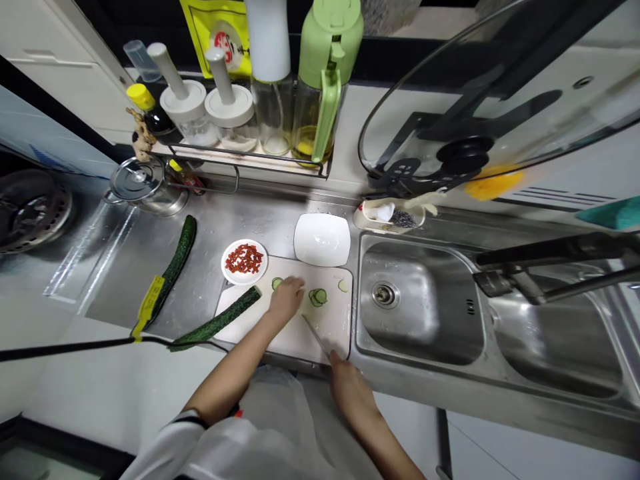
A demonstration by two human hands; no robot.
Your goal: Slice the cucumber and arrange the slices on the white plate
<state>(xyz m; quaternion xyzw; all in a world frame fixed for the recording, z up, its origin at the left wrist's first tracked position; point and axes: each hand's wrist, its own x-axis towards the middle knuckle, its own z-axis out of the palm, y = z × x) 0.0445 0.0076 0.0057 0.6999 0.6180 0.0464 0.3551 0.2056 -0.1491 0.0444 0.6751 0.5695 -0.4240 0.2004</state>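
Two cucumbers [217, 323], near ends overlapped by tagged black cord [75, 347]; right hand [350, 388] clamped on knife [316, 335]; left hand [287, 298], hold unclear; bowl [323, 240] at board's [295, 341] far edge.

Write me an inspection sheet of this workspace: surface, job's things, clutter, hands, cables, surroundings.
Surface: steel counter, bearing a white cutting board.
Job's things: knife; cucumber slices on the board; cut cucumber overlapping its left edge.
Clutter: second cucumber, plate of red pieces, white dish.
Hands: right hand holds the knife; left hand at the board, grip unclear.
Cables: black cord with yellow tag crosses the left side.
Surroundings: sink at right; shelf of bottles behind; lidded pot at left.
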